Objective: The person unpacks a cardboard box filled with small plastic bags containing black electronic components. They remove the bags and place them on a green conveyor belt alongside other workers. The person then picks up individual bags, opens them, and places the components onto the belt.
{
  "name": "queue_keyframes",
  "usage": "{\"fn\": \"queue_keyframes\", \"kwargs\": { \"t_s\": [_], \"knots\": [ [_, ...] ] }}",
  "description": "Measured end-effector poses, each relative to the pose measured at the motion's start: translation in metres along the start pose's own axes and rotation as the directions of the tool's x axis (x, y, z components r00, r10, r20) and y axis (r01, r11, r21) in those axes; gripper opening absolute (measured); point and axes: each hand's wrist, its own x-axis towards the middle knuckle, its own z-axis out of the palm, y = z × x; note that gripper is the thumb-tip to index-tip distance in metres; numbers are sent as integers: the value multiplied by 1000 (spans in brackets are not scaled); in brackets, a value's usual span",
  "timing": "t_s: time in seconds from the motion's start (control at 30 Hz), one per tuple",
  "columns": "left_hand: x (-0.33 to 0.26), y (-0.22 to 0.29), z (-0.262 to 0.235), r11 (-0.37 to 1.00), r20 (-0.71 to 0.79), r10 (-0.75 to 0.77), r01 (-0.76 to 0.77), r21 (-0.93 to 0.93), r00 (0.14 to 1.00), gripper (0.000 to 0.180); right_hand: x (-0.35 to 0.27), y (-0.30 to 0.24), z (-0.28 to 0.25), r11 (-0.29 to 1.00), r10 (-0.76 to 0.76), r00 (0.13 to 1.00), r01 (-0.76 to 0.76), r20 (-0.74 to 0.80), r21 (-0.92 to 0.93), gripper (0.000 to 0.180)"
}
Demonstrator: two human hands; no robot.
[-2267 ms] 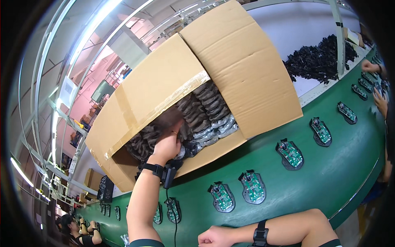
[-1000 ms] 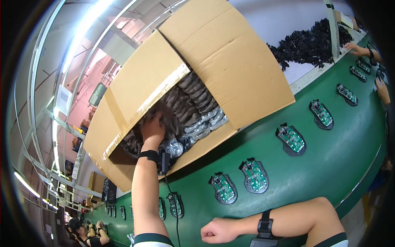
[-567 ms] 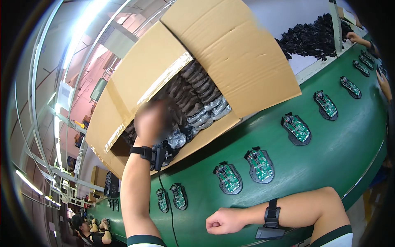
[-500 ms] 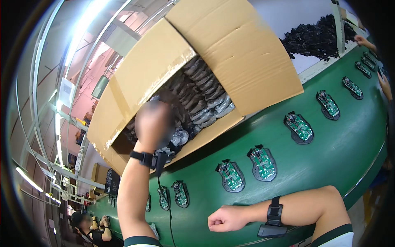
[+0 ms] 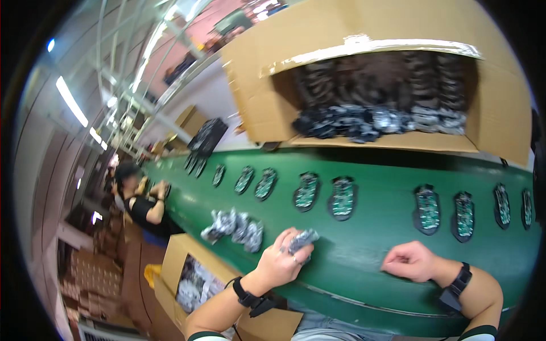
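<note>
left hand [image 5: 278,262] gripping a silvery packet [image 5: 301,241] on green belt [image 5: 364,256], right hand [image 5: 410,261] fisted

we see a deep green belt [image 5: 364,273] carrying black-edged boards [image 5: 307,192] with green and white speckled faces. the small packets [image 5: 233,227] are silvery grey with dark mottling, as is the packet [image 5: 303,240] at our left hand [image 5: 280,262]. the big box [image 5: 398,74] is plain brown with a pale tape strip.
</note>
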Motion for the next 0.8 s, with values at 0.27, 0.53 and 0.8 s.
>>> {"fn": "queue_keyframes", "kwargs": {
  "t_s": [0.27,0.53,0.8],
  "knots": [
    [-56,-99,-5,954,-96,-299,298,-29,949,39,-2,-6,1,995,68,987,-57,-143,84,13],
    [-32,-138,14,745,-271,-613,657,112,742,42,3,-4,17,991,46,946,-85,-321,-108,17],
    [-4,-9,19,401,165,-358,311,-862,919,31,71,-22,104,997,-56,946,69,-319,29,49]
  ]
}}
